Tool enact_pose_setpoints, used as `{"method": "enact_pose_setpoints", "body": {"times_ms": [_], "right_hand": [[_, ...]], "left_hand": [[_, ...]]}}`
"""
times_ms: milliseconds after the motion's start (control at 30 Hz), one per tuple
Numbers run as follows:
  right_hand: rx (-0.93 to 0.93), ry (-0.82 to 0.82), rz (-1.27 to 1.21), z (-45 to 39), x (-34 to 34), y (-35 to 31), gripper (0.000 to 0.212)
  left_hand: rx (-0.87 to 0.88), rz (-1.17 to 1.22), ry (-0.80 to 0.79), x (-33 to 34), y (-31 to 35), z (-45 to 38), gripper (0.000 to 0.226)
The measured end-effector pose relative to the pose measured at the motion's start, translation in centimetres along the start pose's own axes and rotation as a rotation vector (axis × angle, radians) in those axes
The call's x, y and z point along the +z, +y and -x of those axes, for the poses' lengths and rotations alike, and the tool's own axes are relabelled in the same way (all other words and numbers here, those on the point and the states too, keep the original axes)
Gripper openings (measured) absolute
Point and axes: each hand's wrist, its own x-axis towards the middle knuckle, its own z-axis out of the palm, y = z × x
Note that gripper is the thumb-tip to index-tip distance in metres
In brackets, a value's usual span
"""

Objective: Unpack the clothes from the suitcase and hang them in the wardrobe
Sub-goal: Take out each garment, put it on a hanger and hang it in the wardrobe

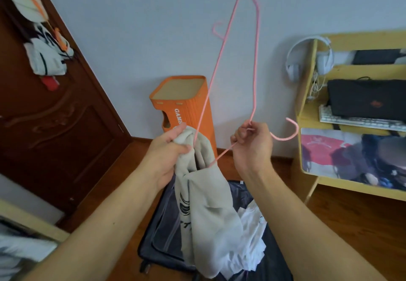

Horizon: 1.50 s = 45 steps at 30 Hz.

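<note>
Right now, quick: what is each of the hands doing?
Left hand: gripping the beige garment at its top.
Right hand: pinching the pink wire hanger near its hook.

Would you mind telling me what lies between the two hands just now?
In the head view, a bare stretch of the pink hanger wire bridges the gap from the right hand to the beige garment gripped by the left hand.

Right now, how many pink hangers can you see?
1. The pink hanger is gripped by the right hand, one end inside the grey garment; others may be hidden.
</note>
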Motion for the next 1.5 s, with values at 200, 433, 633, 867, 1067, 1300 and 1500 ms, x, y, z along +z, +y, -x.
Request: {"method": "enact_pose_setpoints", "body": {"times_ms": [200, 433, 633, 867, 1067, 1300, 1500], "right_hand": [[0.137, 0.023, 0.171, 1.2, -2.9, 2.7, 0.023], [-0.042, -0.089, 0.669, 3.9, -5.0, -2.8, 0.032], [-0.014, 0.054, 0.355, 4.3, -4.4, 1.6, 0.028], [-0.178, 0.003, 0.91, 8.4, -4.8, -2.1, 0.031], [-0.342, -0.039, 0.914, 6.4, -1.9, -2.8, 0.022], [-0.227, -0.17, 1.155, 8.1, -9.4, 2.3, 0.025], [-0.312, -0.26, 1.218, 8.7, -9.0, -1.3, 0.026]], "left_hand": [[0.059, 0.144, 0.038, -0.6, 1.9, 0.1, 0.068], [-0.031, 0.237, 0.188, -2.2, 0.3, -1.6, 0.067], [-0.072, 0.292, -0.006, 2.2, -1.4, -0.3, 0.062], [0.091, 0.217, 0.047, 2.0, -1.2, -1.6, 0.069], [-0.045, 0.302, 0.032, 3.2, -3.3, -0.8, 0.072], [-0.004, 0.439, 0.043, 4.0, -1.1, -1.6, 0.061], [-0.019, 0.425, 0.223, -0.2, 1.9, -5.1, 0.072]]}}
